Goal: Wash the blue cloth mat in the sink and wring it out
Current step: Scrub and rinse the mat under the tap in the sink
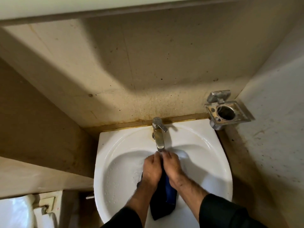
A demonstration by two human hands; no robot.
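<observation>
1. Both of our hands are in the basin: the left hand and the right hand sit side by side, knuckles up, fingers curled down around the blue cloth mat, gripping its upper end between them.
2. Our fingertips meet just under the spout of the faucet, a dull metal single-lever tap with brownish staining on its body.
3. We see the mat as a dark, limp, soaked fabric, bunched into a narrow fold; it hangs from our grip toward the near rim of the sink, with a brighter blue strip showing along its right side and a pointed corner at the bottom.
4. Smooth glossy white ceramic forms the sink, rounded at the front and square at the back, with water droplets beaded on the left slope of the bowl.
5. Dark sleeves cover our forearms up to just short of the wrists.
6. Behind the sink we see a beige wall, matte, speckled and stained along the joint.
7. At upper right a square, tarnished metal holder with a round opening is fixed to the wall.
8. At lower left a white glazed fixture shows partly.
</observation>
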